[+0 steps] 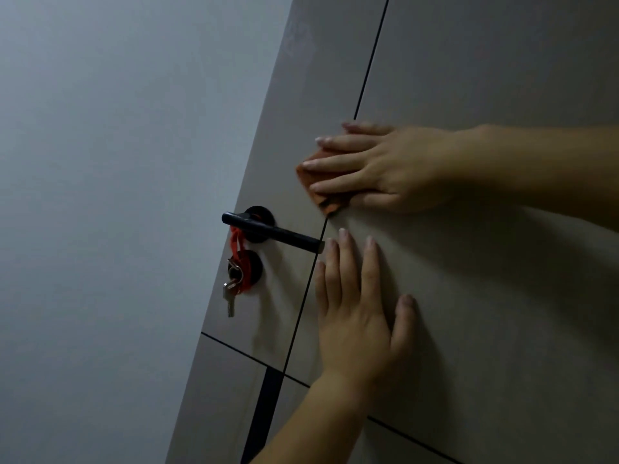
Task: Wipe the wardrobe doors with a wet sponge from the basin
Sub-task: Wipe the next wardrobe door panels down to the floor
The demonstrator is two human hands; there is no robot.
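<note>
A beige wardrobe door with thin dark grooves fills the right of the view, seen at a tilt. My right hand lies flat on it with straight fingers, pressing an orange sponge against the panel across the vertical groove. Only the sponge's left edge shows beyond the fingertips. My left hand rests flat on the door below, fingers spread and straight, holding nothing.
A black lever handle juts from the door just left of my left fingertips. Below it a keyhole holds keys on a red cord. A plain grey wall takes up the left side.
</note>
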